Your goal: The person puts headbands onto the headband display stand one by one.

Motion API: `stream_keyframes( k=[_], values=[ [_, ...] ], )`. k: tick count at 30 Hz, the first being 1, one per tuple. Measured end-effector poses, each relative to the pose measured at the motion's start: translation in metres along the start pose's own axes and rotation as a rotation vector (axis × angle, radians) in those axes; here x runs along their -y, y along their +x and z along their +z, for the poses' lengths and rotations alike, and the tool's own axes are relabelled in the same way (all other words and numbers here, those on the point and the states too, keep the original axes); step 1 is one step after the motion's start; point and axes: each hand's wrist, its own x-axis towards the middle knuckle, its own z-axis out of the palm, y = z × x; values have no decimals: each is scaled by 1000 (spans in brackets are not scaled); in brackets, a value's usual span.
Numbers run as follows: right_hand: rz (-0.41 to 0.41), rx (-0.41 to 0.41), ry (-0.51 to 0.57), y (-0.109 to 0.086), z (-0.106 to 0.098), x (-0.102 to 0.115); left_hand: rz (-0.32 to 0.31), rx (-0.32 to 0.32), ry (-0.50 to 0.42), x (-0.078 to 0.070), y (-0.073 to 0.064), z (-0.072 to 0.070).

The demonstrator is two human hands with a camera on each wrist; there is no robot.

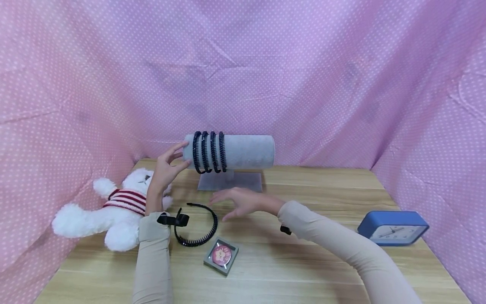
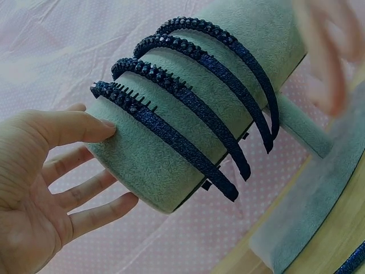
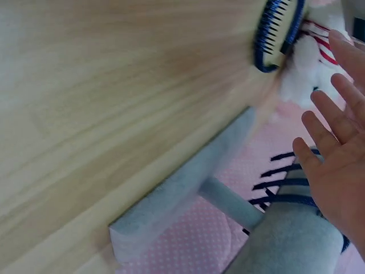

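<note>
A grey plush headband stand [image 1: 248, 152] holds several black headbands [image 2: 171, 128] with beads and comb teeth on the left part of its roll. My left hand [image 1: 167, 169] grips the roll's left end, thumb on the plush surface and fingers spread about the edge. My right hand [image 1: 243, 202], empty with fingers apart, hovers over the table in front of the stand's base [image 1: 229, 181]. To its left lies another black headband [image 1: 195, 242], teeth showing, on the wooden table [image 1: 303, 270].
A white teddy bear [image 1: 125, 202] in a striped top lies at the left, partly behind my left forearm. A small square box [image 1: 221, 256] with a pink round piece lies in front. At the right stands a blue clock [image 1: 395, 228]. Pink dotted cloth [image 1: 243, 63] surrounds the table.
</note>
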Motion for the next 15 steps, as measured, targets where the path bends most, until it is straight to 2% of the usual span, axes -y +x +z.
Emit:
stream_keyframes(
  k=[10, 15],
  values=[
    [-55, 117, 67, 8, 16, -6, -15, -4, 5, -3, 0, 1],
    [-79, 140, 32, 11, 21, -5, -25, -4, 7, -3, 0, 0]
  ],
)
